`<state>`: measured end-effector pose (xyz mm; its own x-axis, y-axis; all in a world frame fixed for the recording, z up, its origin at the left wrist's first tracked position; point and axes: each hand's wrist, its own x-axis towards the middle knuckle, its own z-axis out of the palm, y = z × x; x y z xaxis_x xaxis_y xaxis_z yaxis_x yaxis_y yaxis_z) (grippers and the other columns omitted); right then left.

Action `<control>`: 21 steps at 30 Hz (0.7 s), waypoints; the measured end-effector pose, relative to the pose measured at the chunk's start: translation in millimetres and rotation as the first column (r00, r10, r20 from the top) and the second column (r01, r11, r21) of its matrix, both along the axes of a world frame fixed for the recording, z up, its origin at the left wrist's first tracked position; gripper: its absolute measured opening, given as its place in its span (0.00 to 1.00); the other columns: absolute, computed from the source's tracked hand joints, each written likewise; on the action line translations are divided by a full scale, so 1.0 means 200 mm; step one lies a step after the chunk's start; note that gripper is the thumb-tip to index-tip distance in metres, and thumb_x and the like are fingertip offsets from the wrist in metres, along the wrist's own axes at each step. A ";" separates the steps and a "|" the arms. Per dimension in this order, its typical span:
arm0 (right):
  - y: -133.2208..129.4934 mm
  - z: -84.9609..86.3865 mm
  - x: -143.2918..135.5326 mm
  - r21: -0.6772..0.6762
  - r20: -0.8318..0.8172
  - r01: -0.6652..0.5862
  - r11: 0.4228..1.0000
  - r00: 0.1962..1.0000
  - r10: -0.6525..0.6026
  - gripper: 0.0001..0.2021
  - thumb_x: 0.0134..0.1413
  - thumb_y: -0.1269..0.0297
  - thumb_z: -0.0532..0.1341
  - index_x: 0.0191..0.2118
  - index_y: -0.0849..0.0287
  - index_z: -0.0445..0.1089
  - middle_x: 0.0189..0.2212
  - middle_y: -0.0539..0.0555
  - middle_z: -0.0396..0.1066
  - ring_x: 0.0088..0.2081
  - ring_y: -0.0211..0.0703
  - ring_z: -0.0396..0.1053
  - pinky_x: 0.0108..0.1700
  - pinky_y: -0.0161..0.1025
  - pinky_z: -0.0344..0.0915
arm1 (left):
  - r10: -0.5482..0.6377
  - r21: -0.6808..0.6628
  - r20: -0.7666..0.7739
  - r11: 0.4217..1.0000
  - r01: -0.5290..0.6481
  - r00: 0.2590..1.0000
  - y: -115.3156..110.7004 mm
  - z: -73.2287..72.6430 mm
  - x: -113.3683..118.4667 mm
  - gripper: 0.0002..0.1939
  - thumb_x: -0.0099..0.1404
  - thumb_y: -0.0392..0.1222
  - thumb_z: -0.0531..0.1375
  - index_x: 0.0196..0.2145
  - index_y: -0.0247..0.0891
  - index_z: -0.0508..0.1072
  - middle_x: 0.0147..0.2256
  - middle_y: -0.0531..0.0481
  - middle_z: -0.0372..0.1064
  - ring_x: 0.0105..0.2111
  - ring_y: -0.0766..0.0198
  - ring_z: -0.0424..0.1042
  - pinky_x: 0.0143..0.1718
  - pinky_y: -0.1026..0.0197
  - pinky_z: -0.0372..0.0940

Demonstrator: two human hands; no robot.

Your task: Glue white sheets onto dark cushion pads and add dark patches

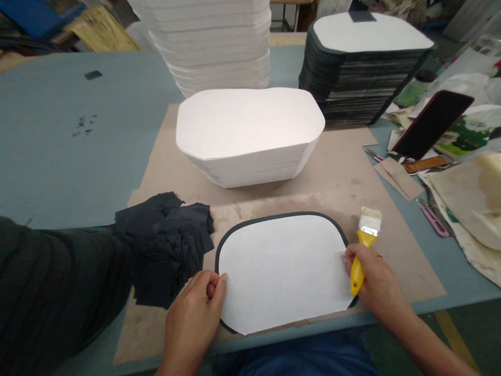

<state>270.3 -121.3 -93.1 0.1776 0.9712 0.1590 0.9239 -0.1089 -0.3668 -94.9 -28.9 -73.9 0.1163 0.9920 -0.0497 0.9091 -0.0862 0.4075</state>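
A white panel with rounded corners [282,266] and a black border lies flat near the table's front edge. My left hand [198,308] pinches the panel's left edge between thumb and fingers. At the opposite edge, my right hand [371,271] holds a paintbrush [366,237] with a yellow handle, its pale bristles pointing away from me. The fingertips of that hand also touch the panel's right edge. Left of the panel is a loose heap of black fabric pieces [168,245]. Beyond it stands a stack of white sheets with cut corners [250,125].
Behind are a tall white stack [219,47] and a stack of black-edged panels [352,73]. A phone [434,125] leans at the right, near a pink-handled cutter [433,218]. Brown board [332,172] covers part of the table. A dark cloth-covered shape [58,287] fills the left.
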 end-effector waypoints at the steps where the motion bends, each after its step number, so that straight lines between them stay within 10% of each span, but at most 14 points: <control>1: 0.00 0.00 0.00 -0.015 0.030 0.000 1.000 1.000 0.000 0.05 0.68 0.64 0.55 0.42 0.55 0.67 0.33 0.55 0.71 0.35 0.48 0.70 0.38 0.42 0.65 | -0.009 0.007 -0.038 1.000 0.009 0.999 0.00 0.01 0.01 0.17 0.71 0.51 0.54 0.27 0.43 0.67 0.24 0.53 0.68 0.26 0.59 0.71 0.27 0.60 0.58; 7: 0.02 0.05 0.04 -0.016 0.219 -0.106 0.994 0.970 0.107 0.12 0.67 0.65 0.56 0.54 0.57 0.66 0.51 0.63 0.74 0.49 0.57 0.70 0.50 0.52 0.66 | -0.176 0.217 -0.301 0.944 0.248 0.937 0.01 0.03 0.01 0.16 0.75 0.46 0.52 0.52 0.37 0.73 0.46 0.37 0.71 0.44 0.48 0.73 0.41 0.53 0.68; 12: 0.07 0.13 0.12 -0.072 0.128 -0.175 0.982 0.975 0.183 0.08 0.66 0.65 0.59 0.49 0.56 0.68 0.54 0.60 0.75 0.52 0.59 0.69 0.52 0.54 0.62 | -0.282 0.226 -0.236 0.915 0.335 0.930 0.06 0.07 0.02 0.17 0.75 0.48 0.55 0.51 0.35 0.76 0.51 0.34 0.70 0.51 0.41 0.70 0.52 0.42 0.68; 21: 0.33 0.10 -0.11 -0.003 -0.022 -0.444 0.896 0.896 0.444 0.06 0.69 0.61 0.61 0.44 0.57 0.67 0.68 0.61 0.63 0.65 0.56 0.64 0.63 0.57 0.65 | -0.552 0.181 -0.084 0.810 0.557 0.830 0.13 -0.01 0.43 0.33 0.75 0.51 0.57 0.72 0.40 0.56 0.74 0.38 0.48 0.74 0.39 0.43 0.71 0.29 0.41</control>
